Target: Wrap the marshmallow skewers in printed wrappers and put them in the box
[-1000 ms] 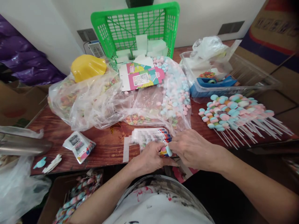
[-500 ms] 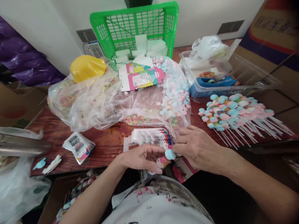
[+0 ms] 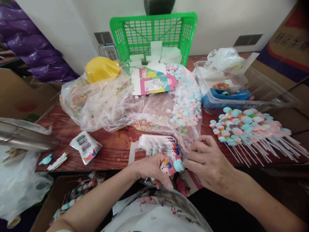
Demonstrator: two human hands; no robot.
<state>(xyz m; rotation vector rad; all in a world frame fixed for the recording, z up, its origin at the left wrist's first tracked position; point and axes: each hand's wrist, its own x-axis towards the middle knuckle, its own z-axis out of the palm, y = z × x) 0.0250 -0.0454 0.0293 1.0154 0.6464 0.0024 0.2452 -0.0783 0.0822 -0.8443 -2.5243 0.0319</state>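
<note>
My left hand (image 3: 154, 169) is closed around a small printed plastic bag (image 3: 167, 168), white and pink with coloured spots. Out of the bag's right end stick pale blue puffy candies (image 3: 179, 165), like those on the skewers nearby. Just right of these candies is my right hand (image 3: 207, 164), its fingers bent together; what lies between the fingertips is hidden. Behind my left hand, a fanned stack of printed plastic bags (image 3: 158, 145) rests on the table. Several candy skewers (image 3: 246, 124) with white sticks are piled on the right.
Clear sacks of loose candy (image 3: 103, 103) spread across the table (image 3: 113, 151), under a flattened printed box (image 3: 153, 82) and a yellow bowl-like item (image 3: 101, 69). Behind stands a green basket (image 3: 154, 19). A clear tub (image 3: 263, 96) is at the right, a metal flask (image 3: 26, 137) at the left.
The view has shifted, so the table items appear lower and mostly further right. The bag in my left hand has turned, showing more of its printed side. Both hands remain close together.
</note>
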